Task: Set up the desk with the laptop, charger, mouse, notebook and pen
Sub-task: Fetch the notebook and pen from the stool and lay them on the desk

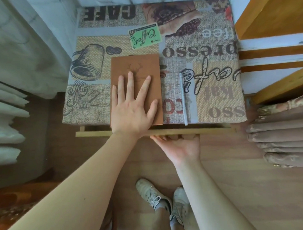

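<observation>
1. As seen from overhead, the worktop (211,48) is a small one covered in a coffee-print cloth: "CAFE", "espresso" lettering, a cup drawing, coffee beans and a green "Coffee" label print.
2. Brown notebook (137,69) lies flat on the worktop, left of centre, near edge at the worktop's front edge; faint antler emblem on cover.
3. Left hand (131,110) flat on the notebook's lower half, palm down, fingers spread; grip fully open, pressing on the cover, nothing clasped.
4. Pen (182,98), pale/whitish, lies on the cloth just right of the notebook, roughly parallel to it, apart from it; its near tip reaches the front edge.
5. Right hand (180,147) below the front edge at a thin wooden rail (216,131); palm up, fingertips hidden under the rail. Grip: cannot tell whether it is curled on the rail or only touching.
6. Laptop, charger, mouse: none in view.
7. Room: wood-look floor (239,197); white curtain (29,40) at left and behind; orange wooden furniture (281,18) with white rails at right; brownish folded drapery (281,138) lower right.
8. Person's white sneakers (164,200) on the floor, bottom centre; both forearms bare.
</observation>
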